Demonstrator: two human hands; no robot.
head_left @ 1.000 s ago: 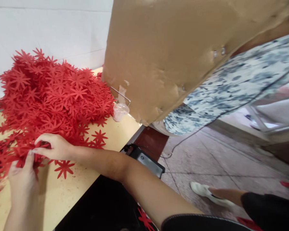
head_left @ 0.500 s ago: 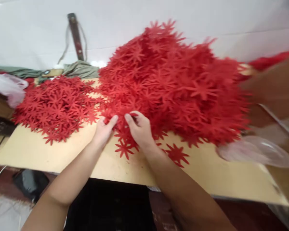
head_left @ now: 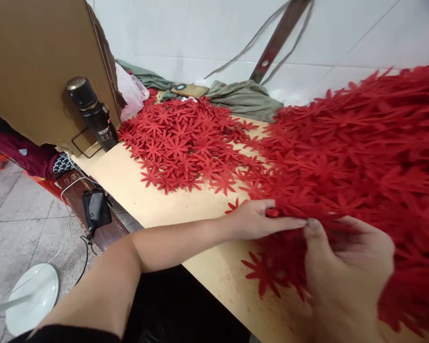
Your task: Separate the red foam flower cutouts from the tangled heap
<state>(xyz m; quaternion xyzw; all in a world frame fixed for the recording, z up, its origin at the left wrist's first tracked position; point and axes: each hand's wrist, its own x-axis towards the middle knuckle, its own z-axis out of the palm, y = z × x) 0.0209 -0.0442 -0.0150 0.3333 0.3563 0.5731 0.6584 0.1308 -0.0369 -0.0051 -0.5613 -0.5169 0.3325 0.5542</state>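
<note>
Red flower-shaped cutouts with several narrow petals form a large heap (head_left: 364, 157) on the right of the table. A smaller pile of the same cutouts (head_left: 182, 143) lies to the left. At the near edge of the large heap, my left hand (head_left: 253, 219) is closed on a red flower cutout (head_left: 293, 208), thumb stretched along it. My right hand (head_left: 346, 257) pinches the same red material from the other side, its thumb tip meeting the left thumb. The fingertips under the cutout are hidden. One loose cutout (head_left: 262, 274) lies below the hands near the table edge.
A black vacuum flask (head_left: 93, 114) stands at the table's left end before a cardboard sheet (head_left: 39, 62). Green cloth (head_left: 243, 97) lies along the tiled wall, under a dark strap-like bar (head_left: 279, 40). A black pouch (head_left: 97, 208) and white round base (head_left: 32, 297) are lower left.
The view has swung to the left and closer, bringing the flask, cardboard and floor into sight. Both hands stay together at the edge of the large heap, holding red material.
</note>
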